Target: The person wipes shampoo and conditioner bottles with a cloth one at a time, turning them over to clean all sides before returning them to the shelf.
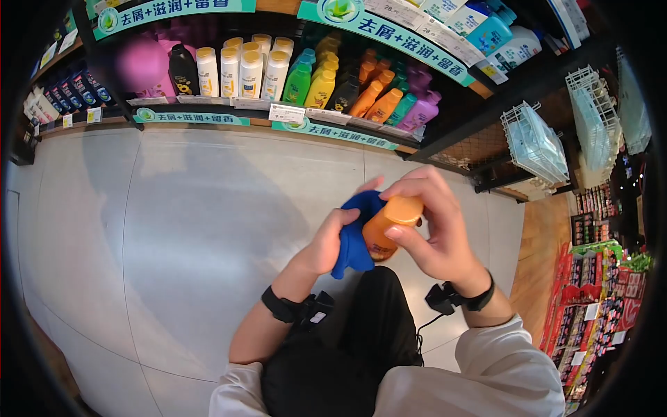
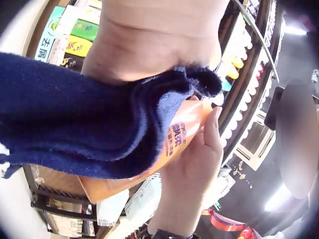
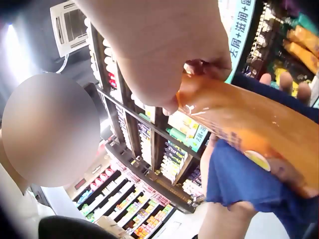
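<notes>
Above the person's knees, the right hand (image 1: 445, 233) grips an orange shampoo bottle (image 1: 379, 238) around its cap end, thumb on the near side. A blue cloth (image 1: 351, 247) is wrapped partly around the bottle's body, held there by the left hand (image 1: 324, 244) with the thumb on the near side. Purple lettering shows on the orange bottle (image 2: 172, 142) in the left wrist view, where the cloth (image 2: 75, 119) covers much of it. Seen from the right wrist, the bottle (image 3: 249, 112) lies tilted across the cloth (image 3: 234, 174), and the left fingertips (image 3: 285, 82) show beyond it.
Ahead stands a low shelf with white bottles (image 1: 251, 73), a green bottle (image 1: 297, 82) and orange bottles (image 1: 384, 105). Wire baskets (image 1: 533, 142) hang at the right. Grey floor tiles (image 1: 201, 208) lie below; packed red shelves (image 1: 580, 306) stand at far right.
</notes>
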Demonstrator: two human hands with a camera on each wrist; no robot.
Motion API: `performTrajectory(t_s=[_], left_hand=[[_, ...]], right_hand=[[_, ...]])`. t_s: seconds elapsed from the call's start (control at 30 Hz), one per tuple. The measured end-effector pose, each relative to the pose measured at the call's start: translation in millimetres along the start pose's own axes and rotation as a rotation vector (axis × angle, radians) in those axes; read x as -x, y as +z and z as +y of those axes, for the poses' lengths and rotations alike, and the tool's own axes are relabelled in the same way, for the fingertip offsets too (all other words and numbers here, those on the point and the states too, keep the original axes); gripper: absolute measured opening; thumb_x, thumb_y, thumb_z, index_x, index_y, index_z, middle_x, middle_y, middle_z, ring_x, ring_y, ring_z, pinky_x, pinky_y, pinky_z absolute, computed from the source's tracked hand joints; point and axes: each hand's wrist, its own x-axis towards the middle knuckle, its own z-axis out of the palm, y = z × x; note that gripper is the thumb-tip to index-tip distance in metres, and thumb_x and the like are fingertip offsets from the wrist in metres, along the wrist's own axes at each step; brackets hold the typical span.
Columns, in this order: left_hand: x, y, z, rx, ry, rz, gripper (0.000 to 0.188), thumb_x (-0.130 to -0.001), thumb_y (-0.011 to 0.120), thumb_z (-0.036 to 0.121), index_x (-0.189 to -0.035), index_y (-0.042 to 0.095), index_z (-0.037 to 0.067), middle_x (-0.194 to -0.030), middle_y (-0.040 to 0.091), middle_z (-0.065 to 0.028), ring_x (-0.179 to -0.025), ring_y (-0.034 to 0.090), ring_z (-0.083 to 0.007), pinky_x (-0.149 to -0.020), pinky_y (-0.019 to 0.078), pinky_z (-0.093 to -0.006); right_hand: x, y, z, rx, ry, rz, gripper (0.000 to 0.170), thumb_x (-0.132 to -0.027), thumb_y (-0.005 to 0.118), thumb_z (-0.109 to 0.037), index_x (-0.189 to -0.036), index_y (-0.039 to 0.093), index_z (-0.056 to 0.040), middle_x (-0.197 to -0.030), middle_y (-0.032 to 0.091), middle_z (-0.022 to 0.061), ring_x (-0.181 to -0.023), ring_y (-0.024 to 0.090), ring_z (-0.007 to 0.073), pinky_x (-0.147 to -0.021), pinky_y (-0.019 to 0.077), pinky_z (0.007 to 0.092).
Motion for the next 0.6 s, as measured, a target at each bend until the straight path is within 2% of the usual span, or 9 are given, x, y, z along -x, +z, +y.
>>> performTrajectory(t_s=[0.03,0.13,0.17,0.2,0.27,0.3,0.4,0.47,0.6], left_hand=[[1,4,-2,0.02,-0.046,0.091,0.051,-0.095,0.029,0.03,-0.14,0.032,0.006,-0.133,0.044,-0.012,-0.121,0.046,-0.0202,-0.101,0.037,-0.0342],[1,7,-7,0.136,-0.137,0.11,0.052,-0.097,0.025,0.038,-0.133,0.039,0.002,-0.126,0.051,-0.0116,-0.115,0.052,-0.0188,-0.097,0.0411,-0.0332],[2,19,-3,0.165,-0.146,0.14,0.048,-0.096,0.039,0.039,-0.125,0.046,0.001,-0.114,0.058,-0.01,-0.104,0.058,-0.0181,-0.091,0.0457,-0.0314],[1,18,-5,0.17,-0.158,0.145,0.048,-0.096,0.039,0.039,-0.125,0.046,0.001,-0.114,0.058,-0.01,-0.104,0.058,-0.0181,-0.091,0.0457,-0.0314],[-1,16,-9,-0.429,-0.108,-0.053,0.04,-0.09,0.056,0.029,-0.118,0.049,0.001,-0.106,0.06,-0.009,-0.097,0.06,-0.0181,-0.085,0.0485,-0.0308],[-1,19,-10,-0.28,-0.151,0.069,0.039,-0.083,0.066,0.018,-0.114,0.051,0.001,-0.1,0.061,-0.008,-0.093,0.061,-0.0174,-0.082,0.0499,-0.0313],[-1,19,-15,-0.131,0.046,0.123,0.037,-0.085,0.062,0.016,-0.116,0.049,0.001,-0.103,0.06,-0.0094,-0.094,0.061,-0.0187,-0.082,0.0502,-0.0328],[2,16,-15,0.014,0.157,0.291,0.043,-0.087,0.056,0.016,-0.125,0.042,0.0,-0.111,0.057,-0.0138,-0.102,0.059,-0.0239,-0.089,0.049,-0.0381],[0,9,-2,0.131,0.316,0.214,0.049,-0.091,0.052,0.029,-0.127,0.039,-0.001,-0.116,0.054,-0.0159,-0.109,0.055,-0.0274,-0.094,0.0454,-0.0415]], right_hand=[[1,11,8,-0.046,-0.002,0.065,0.03,-0.078,0.071,-0.017,-0.103,0.06,-0.0036,-0.094,0.052,0.0097,-0.083,0.054,0.0222,-0.07,0.0443,0.029],[-3,11,19,-0.098,0.043,0.112,0.025,-0.082,0.065,-0.014,-0.103,0.059,-0.0015,-0.092,0.054,0.0108,-0.086,0.055,0.0241,-0.077,0.0434,0.0313],[-8,5,27,-0.137,0.082,0.099,0.025,-0.082,0.065,-0.014,-0.104,0.059,-0.0015,-0.091,0.054,0.0101,-0.083,0.054,0.021,-0.074,0.0437,0.0297],[-12,-2,34,-0.176,0.126,0.087,0.026,-0.083,0.065,-0.014,-0.105,0.059,-0.0014,-0.09,0.055,0.0095,-0.08,0.054,0.0179,-0.071,0.044,0.0281],[-13,-3,39,-0.216,0.182,0.081,0.026,-0.084,0.065,-0.014,-0.106,0.059,-0.0014,-0.089,0.055,0.0088,-0.077,0.054,0.0148,-0.068,0.0443,0.0265],[-15,2,37,-0.324,0.233,0.08,0.028,-0.083,0.066,-0.014,-0.107,0.059,-0.0017,-0.09,0.056,0.0082,-0.074,0.052,0.0131,-0.065,0.0438,0.0255],[-15,6,24,-0.238,0.331,0.025,0.034,-0.08,0.07,-0.015,-0.109,0.058,-0.0017,-0.095,0.056,0.0085,-0.074,0.051,0.0128,-0.065,0.0435,0.0263],[-5,16,23,-0.051,0.014,0.355,0.037,-0.075,0.074,-0.015,-0.106,0.058,-0.0018,-0.095,0.055,0.0091,-0.078,0.05,0.0148,-0.067,0.0429,0.0274],[37,40,12,0.183,-0.041,0.247,0.043,-0.059,0.083,-0.023,-0.092,0.061,-0.0072,-0.093,0.052,0.0076,-0.085,0.05,0.0254,-0.073,0.0419,0.0353]])
